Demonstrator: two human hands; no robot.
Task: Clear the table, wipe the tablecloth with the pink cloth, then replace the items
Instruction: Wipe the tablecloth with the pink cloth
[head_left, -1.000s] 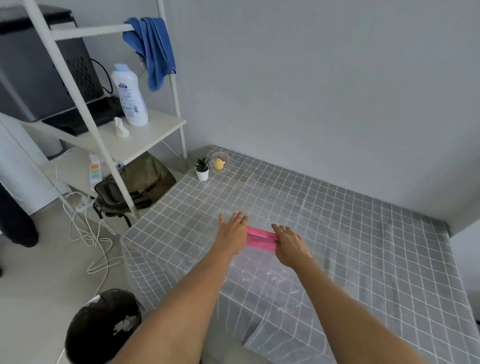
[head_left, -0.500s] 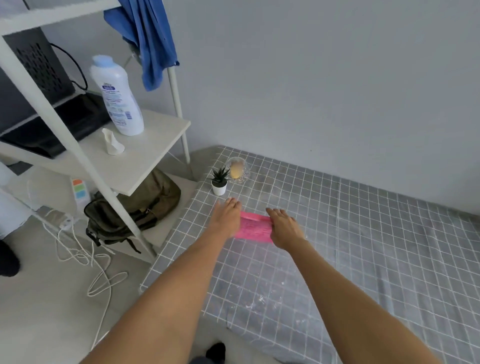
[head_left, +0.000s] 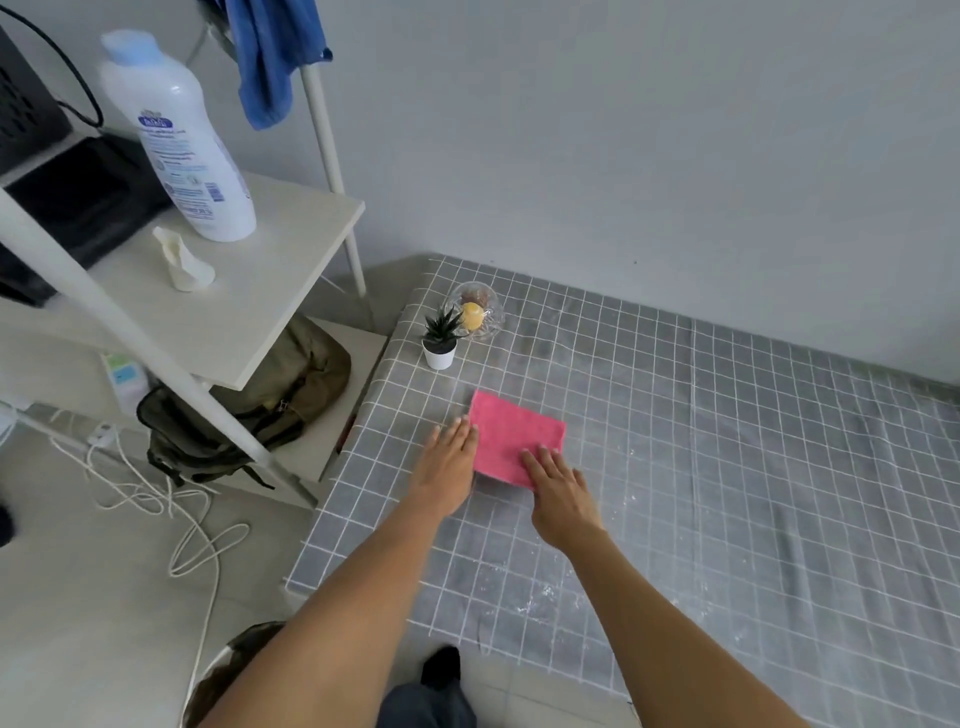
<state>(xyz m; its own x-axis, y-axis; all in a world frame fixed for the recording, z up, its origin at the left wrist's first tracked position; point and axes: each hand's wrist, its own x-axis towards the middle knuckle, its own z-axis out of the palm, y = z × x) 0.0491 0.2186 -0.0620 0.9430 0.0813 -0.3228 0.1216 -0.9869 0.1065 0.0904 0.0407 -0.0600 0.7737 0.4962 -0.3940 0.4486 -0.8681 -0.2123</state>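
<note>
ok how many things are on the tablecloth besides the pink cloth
2. A small potted plant near the far left corner, and a glass dish right behind it, holding a yellow item. Both hands lie by the pink cloth.

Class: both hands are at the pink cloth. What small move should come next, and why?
Probably slide the pink cloth toward the near edge, right hand pressing it flat and left hand steadying its side: white specks still dot the tablecloth there.

Bare, sleeveless forearms (head_left: 358, 597); seemingly dark trousers (head_left: 426, 706) and black shoe (head_left: 441, 665).
</note>
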